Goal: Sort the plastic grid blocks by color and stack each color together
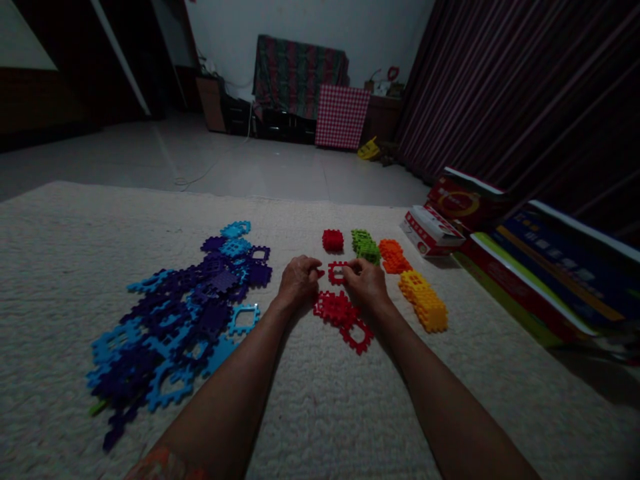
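Note:
My right hand [366,280] pinches the right edge of a red square frame tile [333,273] with a toothed rim and an open middle. Close by on the left, my left hand [299,279] is closed, its fingertips on a small red piece [321,273] that is mostly hidden. Between my forearms lies a loose heap of red toothed tiles [334,308], with one open red tile [357,335] at its lower right. Beyond my hands stands a neat red stack [333,241].
Stacks of green [365,247], orange [394,257] and yellow tiles [424,300] stand to the right. A big pile of purple and blue tiles [210,283] spreads on the left. Boxes [434,230] line the right side of the cream quilted mat [320,427].

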Demonstrator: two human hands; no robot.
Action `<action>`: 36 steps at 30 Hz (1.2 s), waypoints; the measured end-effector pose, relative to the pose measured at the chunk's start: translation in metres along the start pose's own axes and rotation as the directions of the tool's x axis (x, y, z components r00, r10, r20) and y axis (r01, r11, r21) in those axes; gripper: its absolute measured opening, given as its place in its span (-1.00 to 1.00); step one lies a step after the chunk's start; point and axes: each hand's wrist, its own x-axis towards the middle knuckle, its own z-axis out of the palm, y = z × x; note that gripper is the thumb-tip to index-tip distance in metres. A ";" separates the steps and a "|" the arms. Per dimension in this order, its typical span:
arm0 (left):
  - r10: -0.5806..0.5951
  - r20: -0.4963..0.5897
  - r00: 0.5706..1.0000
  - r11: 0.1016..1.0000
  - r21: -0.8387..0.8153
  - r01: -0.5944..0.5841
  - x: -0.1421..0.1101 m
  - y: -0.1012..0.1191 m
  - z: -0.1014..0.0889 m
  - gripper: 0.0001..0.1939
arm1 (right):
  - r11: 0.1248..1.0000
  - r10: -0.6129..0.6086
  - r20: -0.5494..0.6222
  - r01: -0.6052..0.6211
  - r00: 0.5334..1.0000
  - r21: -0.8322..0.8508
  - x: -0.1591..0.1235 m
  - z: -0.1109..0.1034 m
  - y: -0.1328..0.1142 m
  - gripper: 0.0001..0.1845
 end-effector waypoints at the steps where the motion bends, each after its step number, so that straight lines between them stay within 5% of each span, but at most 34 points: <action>1: -0.003 -0.001 1.000 1.000 -0.002 0.003 0.000 0.000 0.000 -0.65 | 0.998 -0.025 0.001 0.025 1.000 -0.057 0.001 0.000 0.001 -0.76; 13: -0.026 0.000 1.000 0.999 -0.021 0.026 0.000 0.003 -0.001 -0.67 | 0.924 -0.103 0.185 0.163 0.977 -0.345 -0.005 -0.004 -0.022 -0.45; 20: -0.017 -0.006 1.000 1.000 -0.016 0.017 -0.001 0.002 -0.001 -0.66 | 0.879 -0.124 0.289 0.240 0.949 -0.411 -0.001 0.000 -0.031 -0.61; 27: -0.009 -0.011 1.000 1.000 -0.018 0.009 0.000 0.003 -0.001 -0.65 | 0.900 -0.286 0.023 0.277 0.958 -0.337 0.015 0.011 -0.034 -0.52; 36: -0.006 -0.011 1.000 1.000 -0.014 0.006 -0.001 0.002 0.000 -0.65 | 0.827 -0.354 -0.171 0.223 0.919 -0.516 0.032 0.031 -0.033 -0.53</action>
